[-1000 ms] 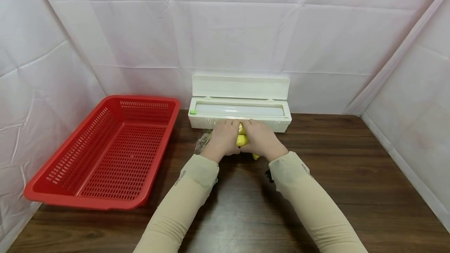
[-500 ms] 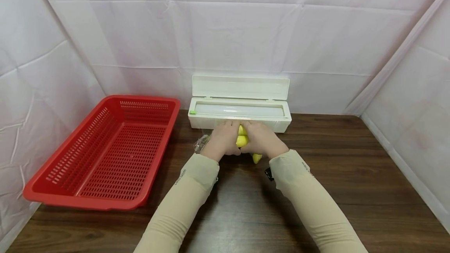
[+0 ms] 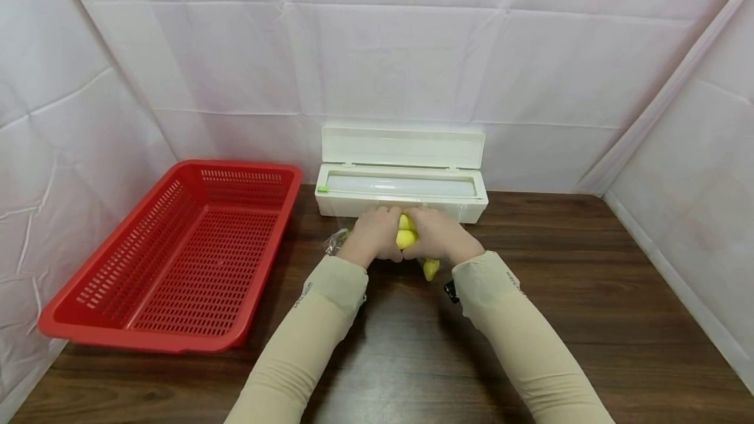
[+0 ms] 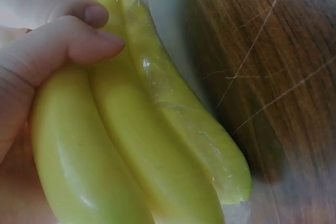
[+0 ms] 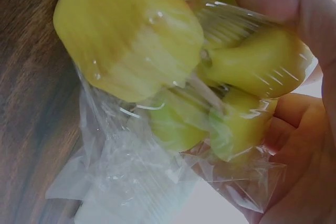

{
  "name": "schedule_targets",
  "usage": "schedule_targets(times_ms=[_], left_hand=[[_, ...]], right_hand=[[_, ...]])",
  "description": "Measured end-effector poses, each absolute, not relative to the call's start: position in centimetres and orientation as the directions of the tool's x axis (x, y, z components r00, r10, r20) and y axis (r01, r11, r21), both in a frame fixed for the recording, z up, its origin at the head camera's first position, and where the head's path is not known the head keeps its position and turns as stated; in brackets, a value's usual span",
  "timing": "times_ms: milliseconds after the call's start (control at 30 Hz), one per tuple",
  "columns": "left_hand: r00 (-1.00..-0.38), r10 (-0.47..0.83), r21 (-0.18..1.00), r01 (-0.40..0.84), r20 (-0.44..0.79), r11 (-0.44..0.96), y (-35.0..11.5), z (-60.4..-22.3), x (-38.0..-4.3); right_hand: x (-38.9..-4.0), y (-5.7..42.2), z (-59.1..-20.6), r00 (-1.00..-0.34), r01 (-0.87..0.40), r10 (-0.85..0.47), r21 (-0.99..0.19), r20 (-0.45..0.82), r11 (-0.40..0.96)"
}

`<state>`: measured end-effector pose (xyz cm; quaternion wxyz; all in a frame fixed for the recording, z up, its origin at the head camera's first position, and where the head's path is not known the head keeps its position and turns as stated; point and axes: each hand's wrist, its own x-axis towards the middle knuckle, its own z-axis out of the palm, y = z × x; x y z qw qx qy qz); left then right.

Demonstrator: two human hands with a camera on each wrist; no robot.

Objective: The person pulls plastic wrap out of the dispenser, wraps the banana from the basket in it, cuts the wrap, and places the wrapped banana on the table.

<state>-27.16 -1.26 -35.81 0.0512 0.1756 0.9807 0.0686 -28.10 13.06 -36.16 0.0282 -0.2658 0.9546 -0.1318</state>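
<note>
Both hands are around a bunch of yellow bananas (image 3: 406, 239) in front of the white cling film box (image 3: 347, 205). My left hand (image 3: 372, 234) grips the bunch from the left. In the left wrist view, its thumb and a finger lie over the bananas (image 4: 157, 129), one of which has shiny film around it. From the right, my right hand (image 3: 438, 234) holds the other side, its fingers curled about the film-covered fruit (image 5: 252, 66). Loose clear cling film (image 5: 126, 166) hangs off the bananas, and a crumpled bit shows left of the left hand. Much of the bunch is hidden by the hands.
The box stands against the white cloth backdrop (image 3: 394, 57), lid raised, a film roll (image 3: 400, 185) inside and a green slider (image 3: 323, 188) at its left end. A red plastic basket (image 3: 259, 300) stands at the left on the dark wooden table (image 3: 559, 293).
Both hands have moved slightly towards me with the bananas. More of a yellow banana tip now shows below the right hand. The box and basket have stayed put.
</note>
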Motion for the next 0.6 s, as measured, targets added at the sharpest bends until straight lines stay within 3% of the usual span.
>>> schedule_targets(times_ms=[267,600], left_hand=[[-0.929,0.352,0.173,0.331,-0.114,0.928,-1.23,-35.42,-27.15],[-0.916,0.367,0.204,0.333,-0.161,0.921,-1.30,-35.10,-27.14]], right_hand=[[-28.20,13.43,-36.55,-0.856,-0.487,-0.516,-0.326,-0.005,0.810],[-27.88,13.87,-37.01,-0.861,-0.490,-0.509,-0.299,0.017,0.819]])
